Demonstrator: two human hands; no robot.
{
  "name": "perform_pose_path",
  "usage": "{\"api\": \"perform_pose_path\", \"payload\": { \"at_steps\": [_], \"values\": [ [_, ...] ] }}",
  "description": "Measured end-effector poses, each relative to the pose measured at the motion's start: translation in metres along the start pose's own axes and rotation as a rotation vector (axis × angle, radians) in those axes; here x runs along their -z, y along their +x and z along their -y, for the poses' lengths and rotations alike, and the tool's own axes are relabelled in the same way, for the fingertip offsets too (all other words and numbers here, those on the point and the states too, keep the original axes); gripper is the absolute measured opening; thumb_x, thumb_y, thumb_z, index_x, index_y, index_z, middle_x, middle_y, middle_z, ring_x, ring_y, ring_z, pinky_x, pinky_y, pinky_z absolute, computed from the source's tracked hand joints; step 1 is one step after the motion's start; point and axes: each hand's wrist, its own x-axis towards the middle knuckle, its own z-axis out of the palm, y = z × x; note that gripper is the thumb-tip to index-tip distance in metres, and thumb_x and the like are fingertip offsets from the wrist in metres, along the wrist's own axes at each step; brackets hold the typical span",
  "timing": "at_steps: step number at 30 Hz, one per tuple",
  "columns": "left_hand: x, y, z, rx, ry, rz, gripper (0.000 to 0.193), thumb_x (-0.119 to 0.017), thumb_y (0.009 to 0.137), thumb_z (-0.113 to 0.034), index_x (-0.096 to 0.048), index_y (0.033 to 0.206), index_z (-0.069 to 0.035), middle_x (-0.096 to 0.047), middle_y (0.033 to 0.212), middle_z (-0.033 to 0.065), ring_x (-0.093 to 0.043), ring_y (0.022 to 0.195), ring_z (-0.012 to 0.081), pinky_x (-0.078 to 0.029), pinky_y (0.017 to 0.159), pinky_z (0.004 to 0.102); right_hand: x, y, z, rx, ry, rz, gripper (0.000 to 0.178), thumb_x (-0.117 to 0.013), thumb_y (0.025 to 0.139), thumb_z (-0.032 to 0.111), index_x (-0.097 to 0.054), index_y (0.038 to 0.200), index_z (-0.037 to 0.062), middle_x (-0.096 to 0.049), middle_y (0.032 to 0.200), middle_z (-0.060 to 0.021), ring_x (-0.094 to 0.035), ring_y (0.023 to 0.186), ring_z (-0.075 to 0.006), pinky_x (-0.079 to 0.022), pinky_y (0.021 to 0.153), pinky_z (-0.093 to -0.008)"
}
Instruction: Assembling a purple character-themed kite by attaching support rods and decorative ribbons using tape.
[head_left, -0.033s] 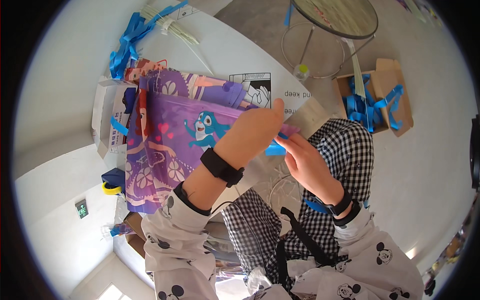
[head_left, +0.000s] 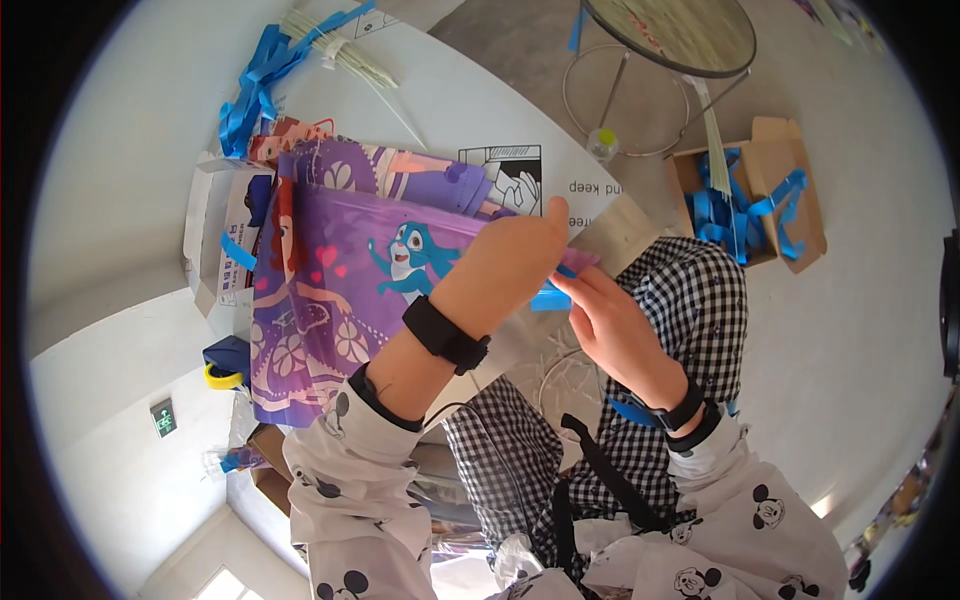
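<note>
A thin purple sheet (head_left: 345, 255) printed with a red-haired cartoon figure, hearts and a blue rabbit is spread over the table's near side. Over its right end, my left hand (head_left: 515, 262) is curled, back upward; most of its fingers are hidden and one tip points away from me. My right hand (head_left: 622, 335) meets it from the right, fingers together, their tips pressed at the sheet's pinkish corner (head_left: 580, 262). Just below that corner, between the hands, a strip of blue ribbon (head_left: 550, 300) shows. Black bands circle both wrists.
Blue ribbon (head_left: 240, 120) and a bundle of thin pale rods (head_left: 350, 58) lie at the table's far left. A white box (head_left: 205, 215) and a blue-and-yellow tape dispenser (head_left: 225, 365) are left. Right of my knee sits a cardboard box (head_left: 800, 215); beyond stands a round stool (head_left: 690, 35).
</note>
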Motion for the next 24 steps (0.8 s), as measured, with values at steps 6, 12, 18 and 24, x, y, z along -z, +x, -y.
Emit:
{"api": "perform_pose_path", "payload": {
  "at_steps": [6, 12, 18, 24],
  "values": [
    [-0.004, 0.004, -0.007, -0.01, 0.136, -0.034, 0.03, -0.058, 0.079, -0.003, -0.043, 0.104, 0.006, -0.057, 0.065, 0.0149, -0.062, 0.066, 0.033, -0.048, 0.056, 0.0403, 0.001, 0.0, 0.0, 0.01, 0.001, -0.004, 0.046, -0.061, 0.08, -0.004, -0.054, 0.125, 0.0008, -0.057, 0.104, -0.0127, -0.061, 0.088, -0.0305, -0.054, 0.072, -0.0374],
    [-0.006, 0.009, -0.014, 0.058, 0.146, -0.036, 0.03, -0.057, 0.078, -0.001, -0.043, 0.103, 0.007, -0.058, 0.064, 0.0144, -0.063, 0.065, 0.0318, -0.048, 0.054, 0.0395, -0.002, -0.001, -0.003, 0.018, -0.035, -0.016, 0.047, -0.06, 0.08, -0.004, -0.054, 0.126, 0.0024, -0.057, 0.101, -0.0121, -0.061, 0.086, -0.0294, -0.054, 0.07, -0.0372],
    [-0.007, 0.013, -0.022, 0.299, 0.253, 0.016, 0.032, -0.063, 0.075, -0.002, -0.044, 0.1, 0.004, -0.063, 0.068, 0.0138, -0.067, 0.068, 0.0294, -0.05, 0.05, 0.0383, -0.002, -0.001, -0.001, 0.017, -0.045, 0.003, 0.047, -0.06, 0.08, -0.003, -0.054, 0.126, 0.0047, -0.058, 0.1, -0.0114, -0.061, 0.086, -0.0292, -0.053, 0.069, -0.0373],
    [-0.011, 0.005, -0.012, 0.48, 0.33, -0.086, 0.049, -0.078, 0.067, -0.013, -0.043, 0.099, 0.001, -0.063, 0.076, 0.0144, -0.068, 0.076, 0.0265, -0.053, 0.055, 0.0356, -0.004, -0.006, -0.009, -0.016, 0.068, -0.112, 0.032, -0.06, 0.082, -0.002, -0.06, 0.113, 0.0082, -0.064, 0.098, -0.0088, -0.063, 0.076, -0.0299, -0.053, 0.066, -0.0367]
  ]
}}
